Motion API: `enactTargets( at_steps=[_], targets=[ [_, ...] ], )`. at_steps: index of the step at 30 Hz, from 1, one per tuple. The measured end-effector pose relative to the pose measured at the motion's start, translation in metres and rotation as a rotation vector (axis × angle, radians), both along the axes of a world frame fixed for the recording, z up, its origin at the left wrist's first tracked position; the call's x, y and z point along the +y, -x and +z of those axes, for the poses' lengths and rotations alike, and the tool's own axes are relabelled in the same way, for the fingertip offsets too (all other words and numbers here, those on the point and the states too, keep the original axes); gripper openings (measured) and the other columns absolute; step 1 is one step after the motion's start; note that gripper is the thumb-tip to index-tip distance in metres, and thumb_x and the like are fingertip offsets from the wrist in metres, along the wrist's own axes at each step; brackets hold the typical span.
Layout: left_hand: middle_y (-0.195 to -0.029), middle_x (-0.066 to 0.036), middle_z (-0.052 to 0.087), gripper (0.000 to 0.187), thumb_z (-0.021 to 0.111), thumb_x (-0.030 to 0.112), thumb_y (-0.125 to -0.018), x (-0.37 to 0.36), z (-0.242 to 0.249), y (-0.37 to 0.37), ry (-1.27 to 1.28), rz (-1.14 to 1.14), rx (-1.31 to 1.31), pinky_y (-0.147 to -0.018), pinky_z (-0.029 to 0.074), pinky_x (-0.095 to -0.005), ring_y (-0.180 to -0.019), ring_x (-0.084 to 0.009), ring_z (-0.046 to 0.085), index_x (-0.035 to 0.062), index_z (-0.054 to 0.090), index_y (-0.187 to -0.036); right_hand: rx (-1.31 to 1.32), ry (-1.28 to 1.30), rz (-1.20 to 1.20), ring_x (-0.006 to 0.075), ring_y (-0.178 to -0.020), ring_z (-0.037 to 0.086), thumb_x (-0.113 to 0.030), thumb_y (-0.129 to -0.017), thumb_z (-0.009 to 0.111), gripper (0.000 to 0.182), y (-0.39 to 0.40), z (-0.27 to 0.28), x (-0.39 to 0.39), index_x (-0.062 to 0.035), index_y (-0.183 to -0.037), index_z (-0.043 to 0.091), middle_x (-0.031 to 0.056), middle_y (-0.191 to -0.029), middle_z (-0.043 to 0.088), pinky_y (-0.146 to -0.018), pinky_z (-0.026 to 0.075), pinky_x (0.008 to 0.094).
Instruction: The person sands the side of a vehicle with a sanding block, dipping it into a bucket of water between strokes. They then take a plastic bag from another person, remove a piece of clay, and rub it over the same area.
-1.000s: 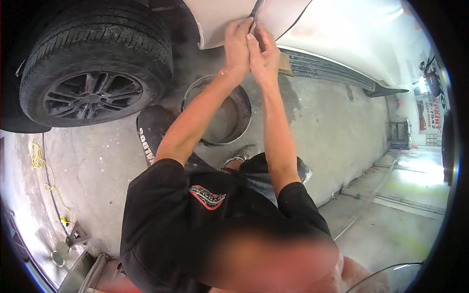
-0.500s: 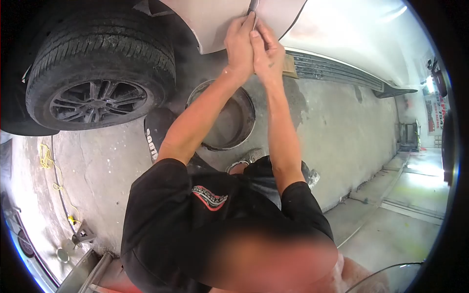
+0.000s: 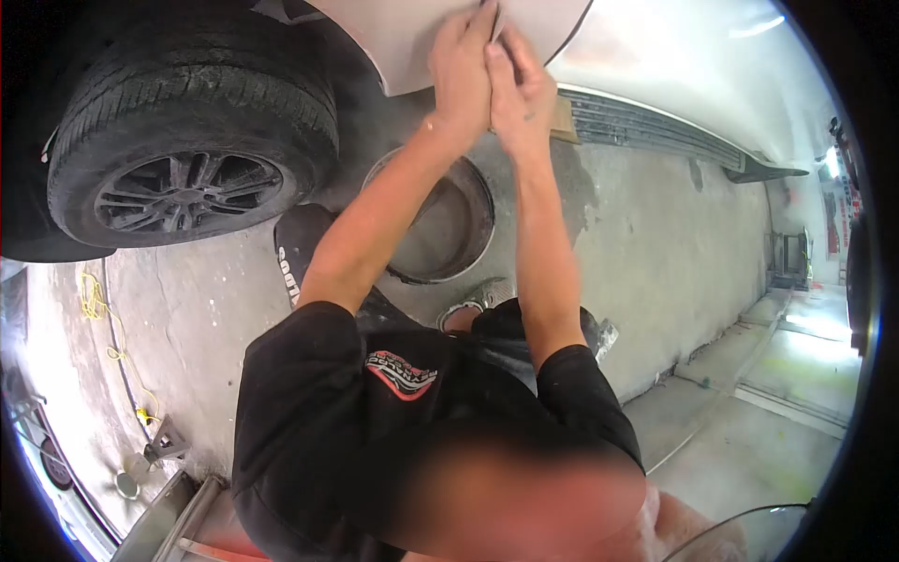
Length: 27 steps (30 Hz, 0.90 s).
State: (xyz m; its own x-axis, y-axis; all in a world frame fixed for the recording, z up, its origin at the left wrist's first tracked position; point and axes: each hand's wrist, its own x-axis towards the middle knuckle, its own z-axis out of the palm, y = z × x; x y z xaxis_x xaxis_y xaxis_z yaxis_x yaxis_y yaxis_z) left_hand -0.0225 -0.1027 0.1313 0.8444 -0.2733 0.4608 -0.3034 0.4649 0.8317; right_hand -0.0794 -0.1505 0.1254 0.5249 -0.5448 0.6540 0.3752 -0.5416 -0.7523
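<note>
Fingers of both hands pressed together side by side, tips flat on the pale car panel [image 3: 412,37] near the top edge of frame; left hand [image 3: 461,70] and right hand [image 3: 518,89] touch each other along the thumbs. A thin dark tool or sanding piece [image 3: 493,11] shows only as a sliver between the fingertips, so clamped on something, but which hand really grips it I cannot tell. Near to far: black T-shirt [image 3: 375,412] with a red chest logo fills the bottom, both forearms run up from it, a grey shoe [image 3: 468,304] peeks out under the right arm, then a round dusty bucket [image 3: 440,225] on the concrete floor [image 3: 655,244] just below the hands, a black cap or pad with white lettering [image 3: 298,248] left of it, the tyre [image 3: 187,140] on its dark rim further left, the ribbed running board [image 3: 646,131] stretching off right. Versus one second ago: hands have slid up the panel, fingertips now nearly out of frame, and far less of the dark tool is visible. The bucket and tyre sit slightly shifted in view, which reads as head movement, not things moving. Judgement: a rubbing or scraping stroke along the panel edge, currently at its upper end; panel work ongoing, surface matte and dusty.
</note>
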Motion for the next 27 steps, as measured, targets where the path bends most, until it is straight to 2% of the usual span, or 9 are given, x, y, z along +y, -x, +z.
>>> enactTargets(
  at_steps=[2, 5, 6, 9, 14, 21, 22, 25, 27],
  targets=[
    [-0.104, -0.012, 0.063, 0.034, 0.061, 0.030, -0.100, -0.004, -0.011, 0.000, 0.032, 0.008, 0.095, -0.086, 0.048, -0.0339, -0.095, -0.0197, 0.059, -0.0030, 0.066, -0.109, 0.024, -0.022, 0.010, 0.0208, -0.113, 0.064, -0.013, -0.097, 0.064, 0.036, 0.000, 0.000, 0.000, 0.0071, -0.127, 0.062, 0.0163, -0.121, 0.069, -0.099, 0.048, 0.0309],
    [-0.106, -0.011, 0.062, 0.029, 0.055, 0.023, -0.105, -0.017, 0.005, -0.004, 0.049, 0.280, -0.364, -0.083, 0.049, -0.0297, -0.094, -0.0198, 0.058, -0.0023, 0.065, -0.117, 0.074, -0.122, 0.062, 0.0170, -0.109, 0.064, -0.013, -0.098, 0.063, 0.038, 0.010, 0.022, -0.001, 0.0069, -0.130, 0.061, 0.0130, -0.121, 0.069, -0.095, 0.049, 0.0291],
    [-0.110, -0.012, 0.061, 0.028, 0.054, 0.018, -0.105, -0.003, 0.036, 0.010, 0.059, -0.020, 0.083, -0.086, 0.049, -0.0312, -0.099, -0.0223, 0.058, 0.0001, 0.064, -0.124, 0.087, -0.159, 0.093, 0.0166, -0.108, 0.064, -0.013, -0.098, 0.063, 0.038, 0.012, 0.029, -0.004, 0.0069, -0.130, 0.061, 0.0126, -0.122, 0.069, -0.095, 0.050, 0.0287],
    [-0.111, -0.013, 0.060, 0.031, 0.055, 0.020, -0.105, -0.023, -0.016, -0.003, -0.103, 0.352, -0.416, -0.089, 0.049, -0.0324, -0.100, -0.0239, 0.059, 0.0001, 0.063, -0.127, 0.021, -0.067, 0.080, 0.0154, -0.105, 0.063, -0.012, -0.097, 0.063, 0.036, 0.010, 0.020, -0.008, 0.0054, -0.129, 0.062, 0.0112, -0.118, 0.069, -0.093, 0.050, 0.0285],
    [-0.109, -0.013, 0.061, 0.030, 0.055, 0.022, -0.104, 0.006, 0.039, 0.007, 0.062, -0.045, 0.161, -0.088, 0.047, -0.0309, -0.096, -0.0222, 0.058, -0.0031, 0.065, -0.117, 0.037, -0.096, 0.094, 0.0161, -0.112, 0.062, -0.014, -0.099, 0.063, 0.037, 0.009, 0.029, 0.008, 0.0039, -0.132, 0.062, 0.0112, -0.122, 0.068, -0.098, 0.047, 0.0289],
    [-0.107, -0.012, 0.063, 0.025, 0.059, 0.022, -0.101, -0.005, -0.021, -0.011, -0.073, 0.384, -0.499, -0.080, 0.048, -0.0358, -0.090, -0.0232, 0.059, 0.0005, 0.067, -0.113, -0.016, 0.008, 0.013, 0.0184, -0.108, 0.063, -0.011, -0.096, 0.064, 0.036, 0.003, -0.001, 0.005, 0.0047, -0.129, 0.062, 0.0148, -0.123, 0.067, -0.094, 0.050, 0.0300],
    [-0.108, -0.013, 0.063, 0.024, 0.057, 0.017, -0.102, 0.010, 0.018, 0.000, 0.080, -0.123, 0.106, -0.083, 0.049, -0.0357, -0.093, -0.0252, 0.062, 0.0014, 0.067, -0.118, 0.008, -0.051, 0.055, 0.0190, -0.109, 0.063, -0.011, -0.097, 0.064, 0.037, 0.006, 0.014, 0.007, 0.0053, -0.130, 0.061, 0.0157, -0.124, 0.067, -0.094, 0.050, 0.0302],
    [-0.103, -0.011, 0.062, 0.034, 0.057, 0.028, -0.103, 0.001, 0.030, 0.000, 0.069, 0.076, -0.181, -0.085, 0.046, -0.0297, -0.092, -0.0197, 0.057, -0.0043, 0.065, -0.109, 0.001, -0.112, 0.111, 0.0216, -0.119, 0.061, -0.012, -0.097, 0.064, 0.040, 0.006, 0.035, 0.010, 0.0060, -0.133, 0.059, 0.0189, -0.132, 0.064, -0.100, 0.048, 0.0320],
    [-0.120, -0.013, 0.064, 0.033, 0.057, 0.011, -0.097, 0.001, -0.005, -0.010, -0.112, 0.247, -0.362, -0.093, 0.050, -0.0332, -0.108, -0.0246, 0.063, 0.0036, 0.066, -0.128, 0.016, 0.044, -0.009, 0.0216, -0.117, 0.062, -0.013, -0.097, 0.065, 0.039, 0.008, 0.011, 0.007, 0.0046, -0.132, 0.061, 0.0176, -0.130, 0.065, -0.098, 0.049, 0.0323]
  ],
)
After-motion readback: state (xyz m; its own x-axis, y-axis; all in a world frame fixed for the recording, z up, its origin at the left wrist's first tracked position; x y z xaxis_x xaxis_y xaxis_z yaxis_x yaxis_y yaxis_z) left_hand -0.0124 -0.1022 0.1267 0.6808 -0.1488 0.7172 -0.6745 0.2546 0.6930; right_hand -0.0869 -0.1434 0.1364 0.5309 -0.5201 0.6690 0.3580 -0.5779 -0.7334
